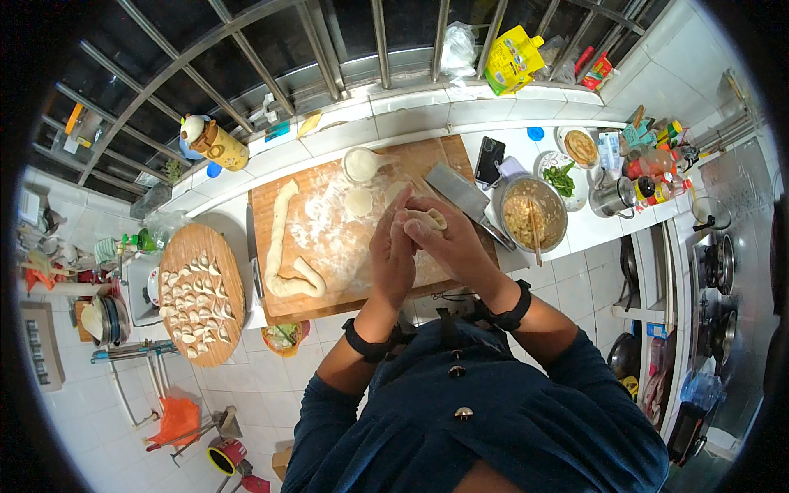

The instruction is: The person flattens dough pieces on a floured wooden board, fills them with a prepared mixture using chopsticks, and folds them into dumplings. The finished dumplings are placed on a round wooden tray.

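Note:
Above the floured wooden board (329,255), my left hand (392,251) and my right hand (450,246) meet, both closed around a dumpling (429,218). The dumpling's pale edge shows over my fingers; the rest of it is hidden. A round dough wrapper (359,202) lies flat on the board, and another wrapper (396,194) is partly covered by my fingertips. Behind them stands a small bowl of flour (359,165). A long bent rope of dough (278,238) stretches down the board's left side. Right of my hands, a cleaver (459,191) lies across the board's edge.
A metal pot of filling (526,238) with chopsticks (536,226) stands at right, near a phone (490,160) and a plate of greens (575,185). At left, a round board (234,271) bears several dumplings. A barred window (386,49) runs behind the counter.

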Demonstrator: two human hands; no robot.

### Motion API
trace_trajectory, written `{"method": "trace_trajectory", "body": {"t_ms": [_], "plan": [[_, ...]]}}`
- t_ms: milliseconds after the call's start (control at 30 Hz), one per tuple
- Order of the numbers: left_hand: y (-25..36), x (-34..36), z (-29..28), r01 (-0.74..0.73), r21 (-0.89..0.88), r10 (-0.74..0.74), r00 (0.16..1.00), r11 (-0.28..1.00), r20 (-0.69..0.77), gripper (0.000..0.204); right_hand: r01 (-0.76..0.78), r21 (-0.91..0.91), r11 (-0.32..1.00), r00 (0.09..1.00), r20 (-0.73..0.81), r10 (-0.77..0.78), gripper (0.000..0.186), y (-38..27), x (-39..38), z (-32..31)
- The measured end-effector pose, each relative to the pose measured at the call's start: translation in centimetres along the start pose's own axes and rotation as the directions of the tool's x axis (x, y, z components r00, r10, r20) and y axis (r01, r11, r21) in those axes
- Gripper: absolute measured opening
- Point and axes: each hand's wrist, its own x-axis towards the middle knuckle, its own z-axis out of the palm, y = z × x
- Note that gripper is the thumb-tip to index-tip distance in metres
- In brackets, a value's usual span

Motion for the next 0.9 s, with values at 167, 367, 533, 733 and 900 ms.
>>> {"method": "trace_trajectory", "body": {"t_ms": [167, 367, 533, 733, 900], "plan": [[0.2, -0.2, -0.5, -0.014, 0.018, 0.014, 0.999, 1.0, 0.034, 0.041, 0.171, -0.381, 0.909, 0.984, 0.018, -0.177, 0.031, -1.5, -0.1, 0.1], [0.7, -1.0, -1.3, 0.092, 0.072, -0.088, 0.995, 0.993, -0.046, 0.039, 0.423, -0.639, 0.642, 0.889, 0.154, -0.431, 0.028, -1.1, 1.2, 0.4], [1.2, -1.4, -3.5, -0.028, 0.181, 0.025, 0.999, 0.983, 0.022, 0.038, 0.484, -0.617, 0.621, 0.872, 0.275, -0.406, 0.035, -0.2, 2.0, 1.9], [1.7, -1.8, -6.1, -0.449, 0.513, 0.511, 0.859, 0.731, 0.024, 0.036, 0.09, 0.135, 0.987, 0.913, 0.385, -0.135, 0.039, 0.1, 2.0, 5.9], [2.7, -2.6, -7.7, -0.502, 0.516, 0.627, 0.773, 0.695, -0.093, 0.038, 0.335, -0.102, 0.937, 0.892, 0.354, -0.281, 0.035, 0.6, 1.8, 9.7]]}}
